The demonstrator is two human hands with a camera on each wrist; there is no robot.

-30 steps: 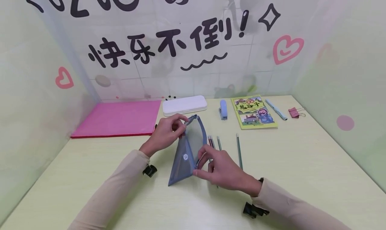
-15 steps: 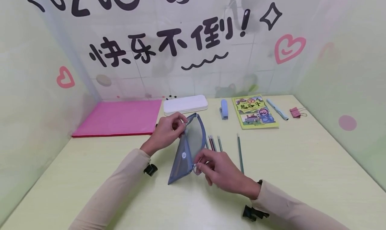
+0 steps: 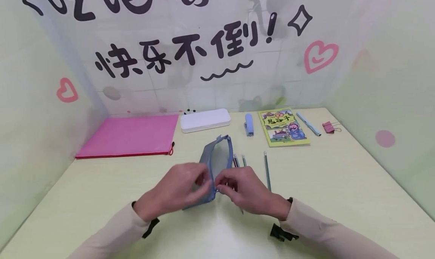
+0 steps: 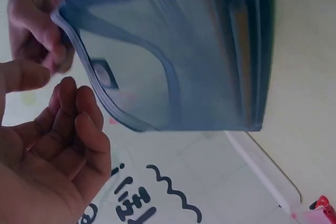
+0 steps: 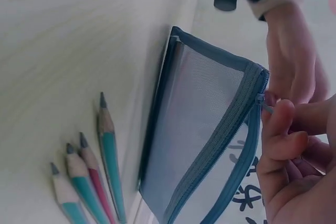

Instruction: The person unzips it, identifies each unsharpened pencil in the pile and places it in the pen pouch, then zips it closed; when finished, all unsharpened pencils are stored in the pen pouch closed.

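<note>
A blue mesh zip pouch stands on edge on the table with its zipped mouth gaping. At the near end of its zip, my right hand pinches the zipper pull. My left hand is just left of that corner, fingers loosely bent and nothing between them in the left wrist view. Long thin items show through the mesh along the bottom of the pouch. Several pencils lie on the table to the right of it, partly hidden behind my right hand in the head view.
A pink folder lies at the back left, beside a white case. Further right are a blue stapler, a yellow-green book, a light blue pen and a pink binder clip. Walls border the table.
My left hand has let go of the pouch's far top end and come down toward the near corner. The right hand has shifted its fingers onto the zipper pull.
</note>
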